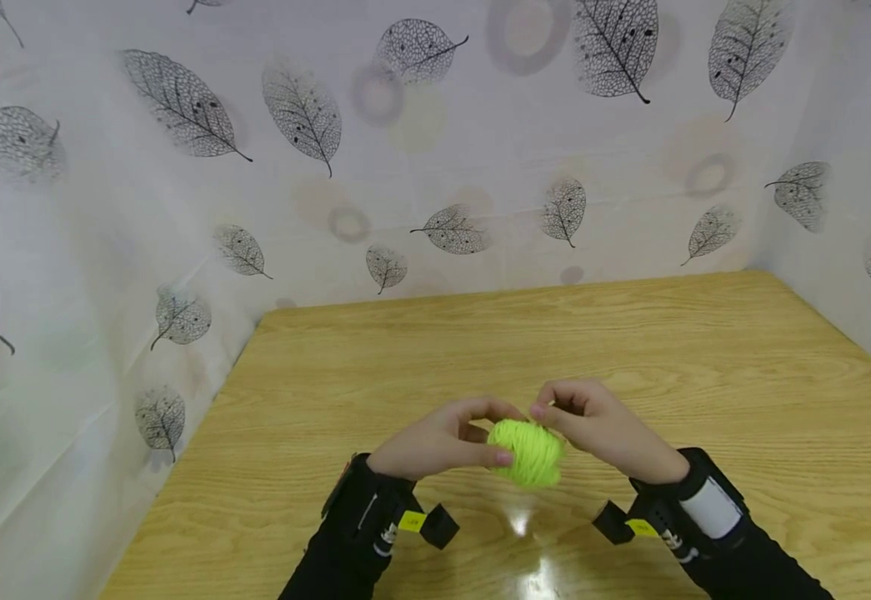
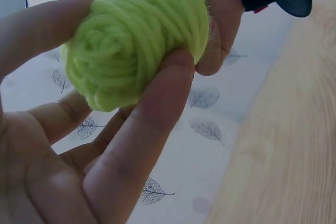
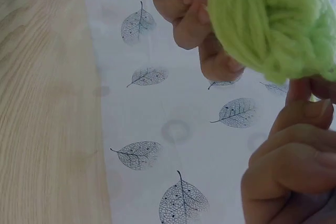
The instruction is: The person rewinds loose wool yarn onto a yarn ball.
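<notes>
A neon yellow-green ball of yarn [image 1: 528,454] is held up over the wooden table. My left hand [image 1: 446,437] grips it from the left, thumb on the near side and fingers on the far side. In the left wrist view the thumb [image 2: 149,114] presses into the wound strands of the yarn ball [image 2: 142,35]. My right hand [image 1: 603,425] is at the ball's upper right edge, its thumb and forefinger pinched together there. In the right wrist view, a bit of yellow-green yarn shows between the fingertips of the right hand [image 3: 294,161], just beside the yarn ball [image 3: 268,24].
The wooden table [image 1: 375,358] spreads beneath both hands and beyond them. A pale curtain [image 1: 435,150] with a leaf print hangs behind the far edge and along the sides. Black wrist bands with small camera blocks [image 1: 440,527] are on both wrists.
</notes>
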### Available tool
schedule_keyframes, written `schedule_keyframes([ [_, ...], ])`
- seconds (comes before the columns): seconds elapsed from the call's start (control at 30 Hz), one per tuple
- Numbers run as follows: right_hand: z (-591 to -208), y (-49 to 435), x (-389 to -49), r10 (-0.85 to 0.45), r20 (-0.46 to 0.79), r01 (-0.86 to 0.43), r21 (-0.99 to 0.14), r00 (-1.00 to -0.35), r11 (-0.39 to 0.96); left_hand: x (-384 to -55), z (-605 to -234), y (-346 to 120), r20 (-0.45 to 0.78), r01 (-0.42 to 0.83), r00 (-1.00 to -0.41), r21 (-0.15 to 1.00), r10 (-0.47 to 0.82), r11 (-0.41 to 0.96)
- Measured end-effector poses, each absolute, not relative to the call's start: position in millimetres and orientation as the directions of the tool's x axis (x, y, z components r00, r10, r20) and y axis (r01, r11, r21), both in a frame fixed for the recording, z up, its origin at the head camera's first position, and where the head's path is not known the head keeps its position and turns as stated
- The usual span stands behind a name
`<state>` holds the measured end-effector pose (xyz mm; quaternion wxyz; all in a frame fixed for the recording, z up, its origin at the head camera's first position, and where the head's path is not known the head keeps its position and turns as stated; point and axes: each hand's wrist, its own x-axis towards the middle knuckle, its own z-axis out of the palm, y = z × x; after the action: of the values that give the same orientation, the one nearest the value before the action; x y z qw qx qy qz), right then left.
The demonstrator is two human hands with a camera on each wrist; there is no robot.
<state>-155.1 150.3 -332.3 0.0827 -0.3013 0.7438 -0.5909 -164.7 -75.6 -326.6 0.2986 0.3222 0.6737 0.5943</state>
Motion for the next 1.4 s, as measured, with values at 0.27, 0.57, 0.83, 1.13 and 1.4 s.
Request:
schedule_keyframes([
  [0.27, -338.3, 141.8, -154.6, -0.516, 0.166, -0.176, -0.984, -0.84, -0.029, -162.3, -323.8, -75.8, -0.042, 0.012, -0.657, 0.998, 0.753, 0.067],
  [0.57, -340.0, 137.8, -154.2, -0.366, 0.204, -0.218, -0.976, -0.908, -0.005, -166.9, -328.1, -75.1, -0.038, -0.022, -0.701, 0.999, 0.712, 0.031],
  [0.83, -340.7, 137.5, -156.3, -0.315, 0.261, -0.302, -0.949, -0.912, 0.087, -172.8, -334.0, -74.0, -0.029, -0.06, -0.794, 0.998, 0.607, -0.032],
  [1.13, -345.6, 138.1, -163.6, -0.412, 0.127, -0.219, -0.958, -0.902, 0.185, -172.4, -343.1, -62.1, -0.017, -0.079, -0.889, 0.99, 0.457, -0.117],
  [1.4, -353.6, 144.3, -174.5, -0.401, 0.064, -0.119, -0.986, -0.914, 0.115, -175.7, -353.1, -56.5, -0.033, -0.047, -0.924, 0.998, 0.381, -0.028],
])
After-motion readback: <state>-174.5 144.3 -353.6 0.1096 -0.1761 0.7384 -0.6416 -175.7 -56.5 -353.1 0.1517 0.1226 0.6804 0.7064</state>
